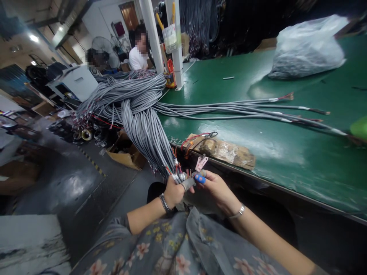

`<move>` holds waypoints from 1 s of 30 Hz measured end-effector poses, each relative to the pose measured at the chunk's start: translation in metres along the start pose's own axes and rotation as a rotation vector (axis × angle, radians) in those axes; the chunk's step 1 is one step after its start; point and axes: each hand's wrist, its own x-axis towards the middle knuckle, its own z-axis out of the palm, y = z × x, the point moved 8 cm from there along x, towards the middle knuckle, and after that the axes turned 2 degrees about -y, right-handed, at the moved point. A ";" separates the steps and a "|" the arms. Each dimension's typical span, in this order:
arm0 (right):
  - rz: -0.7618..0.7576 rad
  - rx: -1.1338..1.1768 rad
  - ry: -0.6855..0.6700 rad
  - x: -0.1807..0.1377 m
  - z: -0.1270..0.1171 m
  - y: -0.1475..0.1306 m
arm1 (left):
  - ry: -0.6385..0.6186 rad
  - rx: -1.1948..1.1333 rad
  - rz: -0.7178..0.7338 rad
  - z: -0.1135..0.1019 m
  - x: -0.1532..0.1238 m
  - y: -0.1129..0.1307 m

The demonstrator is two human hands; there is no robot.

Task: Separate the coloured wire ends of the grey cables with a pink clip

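Note:
My left hand (pixel 175 193) is closed around the ends of several grey cables (pixel 153 133), whose stripped tips show thin coloured wires (pixel 175 162). Grey wrapping covers its thumb. Close beside it, my right hand (pixel 213 187) pinches at the wire ends, with blue tape (pixel 200 178) round one finger. What lies between its fingertips is too small to make out. A pale pink clothes peg (pixel 201 163) stands just above the right fingers, at the bench edge. The cables hang down from a large grey bundle on the bench.
A worn wooden block (pixel 229 152) with red and black leads lies along the edge of the green bench (pixel 301 152). More cables (pixel 229 109) stretch rightward across it. Behind stand a plastic bag (pixel 309 49) and a white post (pixel 177 65). A cardboard box (pixel 126 152) sits on the floor; a person (pixel 139 53) is farther back.

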 end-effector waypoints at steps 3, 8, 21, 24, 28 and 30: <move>0.072 0.155 -0.006 0.006 -0.007 0.007 | 0.006 -0.061 -0.008 -0.002 0.003 -0.009; 0.093 0.254 -0.004 0.025 -0.011 0.000 | 0.016 -0.106 -0.041 0.001 0.007 -0.016; -0.037 0.316 0.134 0.035 -0.014 -0.005 | -0.037 -0.012 -0.031 0.010 0.010 -0.012; -0.033 0.317 0.145 0.036 -0.015 -0.003 | -0.035 0.002 -0.036 0.009 0.010 -0.011; 0.036 0.360 0.123 0.033 -0.013 0.004 | -0.025 -0.001 -0.040 0.007 0.008 -0.011; 0.058 0.373 0.070 0.030 -0.009 0.003 | -0.022 -0.007 -0.031 0.006 0.007 -0.009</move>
